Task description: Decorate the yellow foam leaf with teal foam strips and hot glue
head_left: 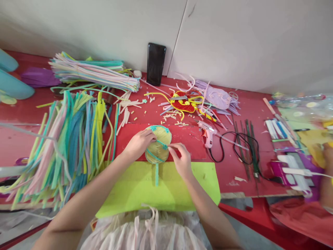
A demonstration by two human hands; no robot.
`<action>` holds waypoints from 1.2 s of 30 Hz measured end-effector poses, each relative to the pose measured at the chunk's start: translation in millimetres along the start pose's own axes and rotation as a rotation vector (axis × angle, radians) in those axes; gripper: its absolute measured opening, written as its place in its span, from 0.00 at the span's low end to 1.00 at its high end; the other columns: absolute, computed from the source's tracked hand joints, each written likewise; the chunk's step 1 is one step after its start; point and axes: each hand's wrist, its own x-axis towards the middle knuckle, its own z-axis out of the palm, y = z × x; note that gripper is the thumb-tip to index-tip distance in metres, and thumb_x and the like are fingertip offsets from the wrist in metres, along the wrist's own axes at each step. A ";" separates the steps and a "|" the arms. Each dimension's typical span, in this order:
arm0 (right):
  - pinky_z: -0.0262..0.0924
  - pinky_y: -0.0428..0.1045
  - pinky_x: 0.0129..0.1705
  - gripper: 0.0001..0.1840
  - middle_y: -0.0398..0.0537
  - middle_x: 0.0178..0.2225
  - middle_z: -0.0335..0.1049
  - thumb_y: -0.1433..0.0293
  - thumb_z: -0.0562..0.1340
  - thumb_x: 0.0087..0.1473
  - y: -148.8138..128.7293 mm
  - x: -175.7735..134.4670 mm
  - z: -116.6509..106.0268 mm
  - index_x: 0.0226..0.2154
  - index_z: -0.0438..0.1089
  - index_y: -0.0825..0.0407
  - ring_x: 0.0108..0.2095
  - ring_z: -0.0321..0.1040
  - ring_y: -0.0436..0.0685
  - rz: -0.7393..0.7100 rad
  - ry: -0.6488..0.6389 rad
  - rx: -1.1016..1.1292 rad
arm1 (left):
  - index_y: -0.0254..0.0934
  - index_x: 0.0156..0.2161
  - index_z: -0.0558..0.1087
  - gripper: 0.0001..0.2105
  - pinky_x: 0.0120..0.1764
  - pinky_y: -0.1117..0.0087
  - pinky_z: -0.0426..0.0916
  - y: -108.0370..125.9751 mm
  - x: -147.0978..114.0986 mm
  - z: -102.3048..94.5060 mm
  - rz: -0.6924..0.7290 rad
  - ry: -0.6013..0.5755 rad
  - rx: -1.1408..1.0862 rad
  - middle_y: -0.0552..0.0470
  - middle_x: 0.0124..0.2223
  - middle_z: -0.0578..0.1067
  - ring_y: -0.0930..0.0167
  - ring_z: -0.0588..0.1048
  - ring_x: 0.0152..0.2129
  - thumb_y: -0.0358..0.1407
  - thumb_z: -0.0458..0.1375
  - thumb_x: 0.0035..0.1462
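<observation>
A rounded yellow fan-shaped piece (157, 154), which looks made of coiled pipe cleaner, lies in front of me with teal trim, small teal flowers and a teal stem (156, 175) pointing toward me. My left hand (142, 141) has its fingers closed at the piece's upper left edge, near one end of a teal pipe cleaner (160, 142) crossing its middle. At the right edge my right hand (181, 159) pinches thumb and forefinger by a teal flower (164, 147) on that strip. The fingers partly hide the contact. Beneath lies a lime-green sheet (192, 184).
Bundled pipe cleaners (78, 139) fill the left, with another bundle (96, 73) behind. A phone (156, 64) leans on the wall. Scissors (179, 98) lie among clippings. Right of me are a pink glue gun (208, 133), its black cord (222, 152) and another person's arm (327, 177).
</observation>
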 end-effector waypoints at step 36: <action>0.61 0.51 0.42 0.11 0.48 0.36 0.74 0.70 0.54 0.61 27.7 81.3 -13.9 0.37 0.73 0.51 0.38 0.67 0.55 -0.663 -0.375 -0.376 | 0.37 0.42 0.73 0.07 0.42 0.66 0.67 -4.1 -0.5 -5.1 0.125 0.015 0.070 0.48 0.41 0.74 0.68 0.72 0.39 0.33 0.53 0.61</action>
